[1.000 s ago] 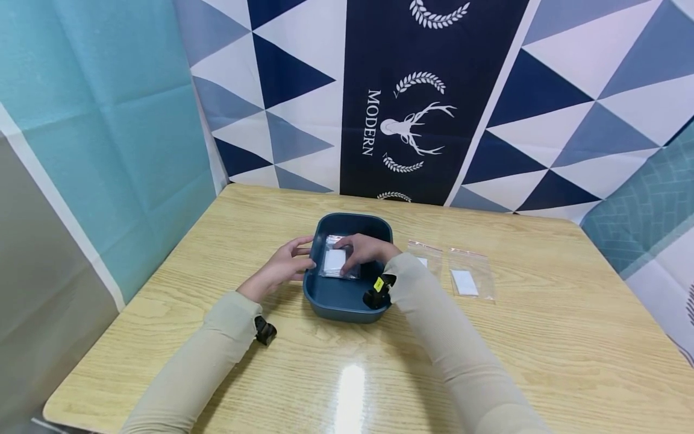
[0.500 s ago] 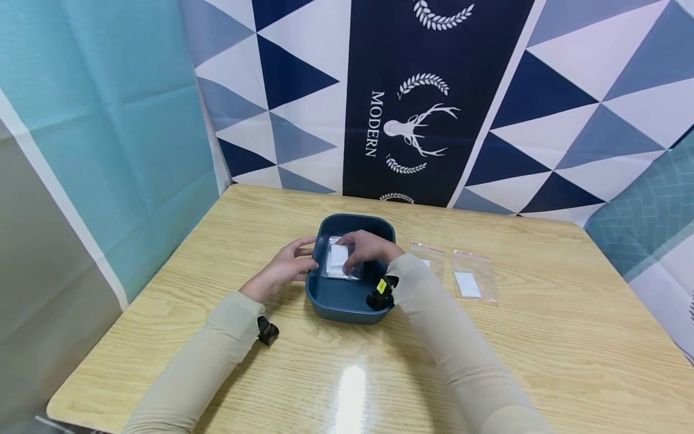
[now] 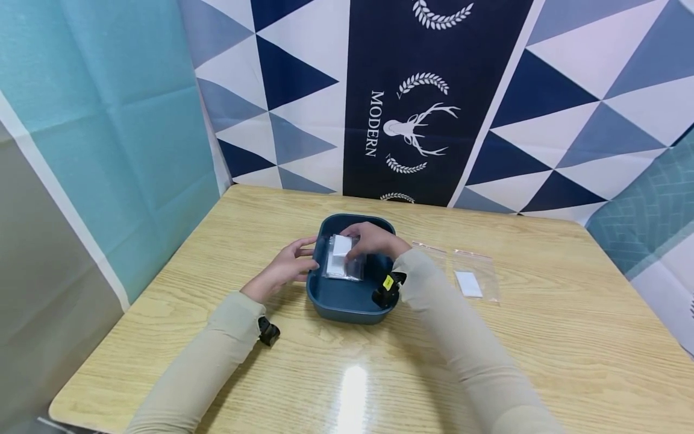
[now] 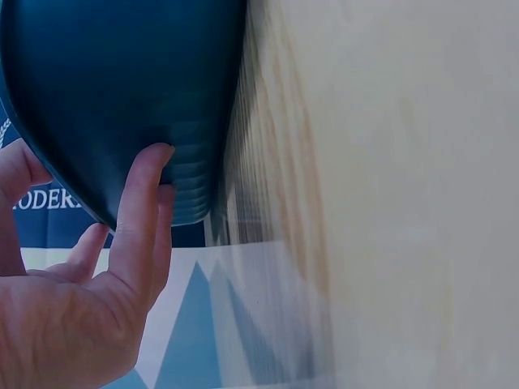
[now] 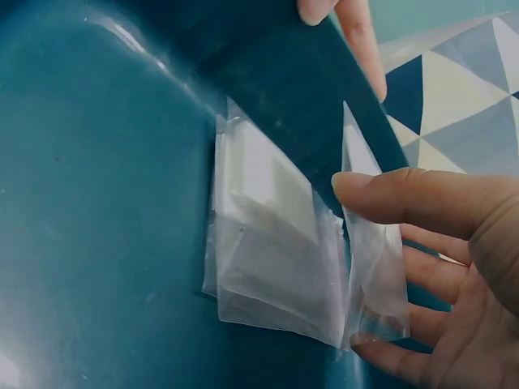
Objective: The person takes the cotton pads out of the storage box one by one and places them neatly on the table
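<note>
A dark blue plastic bin (image 3: 347, 314) stands on the wooden table. My left hand (image 3: 284, 268) holds its left side, thumb at the rim and fingers against the outer wall (image 4: 97, 105). Inside the bin, my right hand (image 3: 374, 239) pinches a clear zip bag (image 5: 373, 259) with a white card-like piece in it, thumb on one face and fingers behind. Seen from the right wrist, this bag stands upright, close beside a stack of similar zip bags (image 5: 268, 235). The stack lies along the bin's left wall, partly covered by the held bag in the head view.
Right of the bin, a clear zip bag with a white piece (image 3: 468, 284) lies flat on the table (image 3: 569, 313). Another zip bag (image 3: 431, 248) beside it is partly hidden by the right sleeve. A patterned cloth (image 3: 303, 90) hangs behind the table.
My right hand has moved slightly up and away within the bin, and the pinched zip bag has come with it, showing more of the stack below. The left hand stays on the bin.
</note>
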Available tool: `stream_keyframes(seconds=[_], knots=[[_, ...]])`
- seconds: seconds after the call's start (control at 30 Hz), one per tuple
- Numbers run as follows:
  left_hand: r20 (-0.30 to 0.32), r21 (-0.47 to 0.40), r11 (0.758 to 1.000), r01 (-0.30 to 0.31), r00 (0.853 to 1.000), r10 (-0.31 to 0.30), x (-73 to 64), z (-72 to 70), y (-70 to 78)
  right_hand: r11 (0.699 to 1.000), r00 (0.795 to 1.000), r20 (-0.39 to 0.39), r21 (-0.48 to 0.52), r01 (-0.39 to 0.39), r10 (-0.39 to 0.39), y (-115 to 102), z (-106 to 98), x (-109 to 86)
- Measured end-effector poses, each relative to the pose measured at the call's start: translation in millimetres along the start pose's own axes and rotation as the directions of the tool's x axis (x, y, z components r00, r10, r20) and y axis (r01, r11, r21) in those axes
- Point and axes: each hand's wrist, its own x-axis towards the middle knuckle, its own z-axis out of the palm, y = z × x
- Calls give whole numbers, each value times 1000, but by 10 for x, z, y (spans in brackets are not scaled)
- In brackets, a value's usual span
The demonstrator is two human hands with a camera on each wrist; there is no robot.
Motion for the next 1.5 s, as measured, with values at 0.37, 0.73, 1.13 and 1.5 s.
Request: stream_keyframes(seconds=[0.37,0.73,1.13,1.5], knots=[[-19,11,1000,-5,1000,5,-22,-21,-18,997,995,-89,64,53,-47,-54,-80,-99],[-16,24,1000,-10,1000,10,-39,-24,5,991,987,-133,90,98,-85,-138,-162,-263],[-7,12,1000,-14,1000,14,-30,-20,-31,979,975,-159,106,172,-155,-65,-160,-467],[-18,25,1000,-7,1000,7,-30,20,-27,973,973,-177,149,175,-148,5,-173,-722]])
